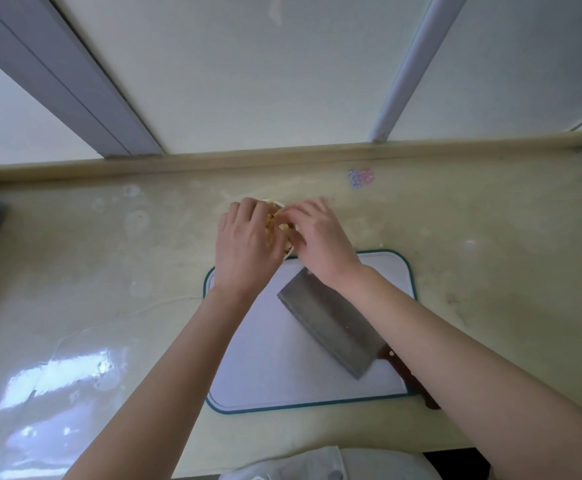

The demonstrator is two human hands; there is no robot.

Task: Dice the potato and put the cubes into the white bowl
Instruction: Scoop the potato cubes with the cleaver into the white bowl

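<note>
Yellow potato cubes (271,224) in the white bowl (277,204) show between left hand (244,245) and right hand (319,239), grip unclear.

A pale yellowish desk (109,254) fills the scene, marked with faint rings and smears. A raised lip (282,157) runs along its far edge. Beyond it stands a pale wall (248,64), crossed by a grey frame strip (75,81) on the left and a white strip (411,64) on the right. A small blue-and-pink mark (360,177) sits far right of centre. Bright glare (64,375) lies near left.
</note>
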